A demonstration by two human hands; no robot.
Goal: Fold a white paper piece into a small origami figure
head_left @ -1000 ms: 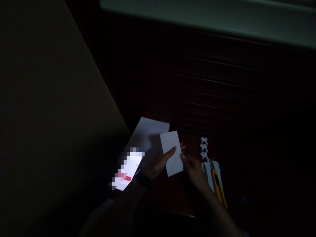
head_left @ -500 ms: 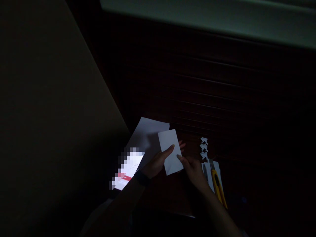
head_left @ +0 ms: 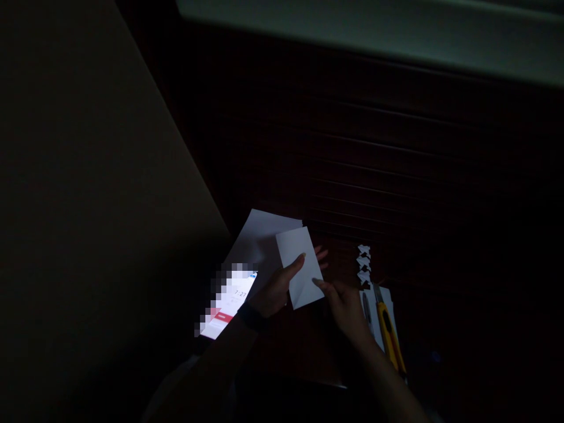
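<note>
1. Between the left thumb and the fingers behind it, a small white paper (head_left: 291,245) is clamped by the left hand (head_left: 275,291); the thumb is laid across its face, and the other fingertips are seen spread apart past its right edge.
2. At the lower right part of the same paper, its face is touched by one digit of the right hand (head_left: 348,308); the remaining fingers are bent, and whether the paper is also pinched from behind cannot be told.
3. Just behind the left fingers, on the wrist, a dark band (head_left: 253,318) is worn.
4. Beyond the left fingers and partly covered by the held paper, a larger white sheet (head_left: 263,226) is laid.
5. To the left of the left hand, near the wrist, a phone (head_left: 230,301) is seen with its screen lit, one side being blurred by pixels.
6. Right of the right fingers, farther out, small folded paper pieces (head_left: 363,262) are lined up in a row.
7. Nearer the right wrist, a yellow cutter (head_left: 389,336) and a slim grey tool (head_left: 366,306) are rested on white paper slips (head_left: 375,322).
8. Under both hands, a dark reddish tabletop (head_left: 299,358) is dimly shown.
9. Farthest from the fingers, a pale ledge (head_left: 374,36) is seen.
</note>
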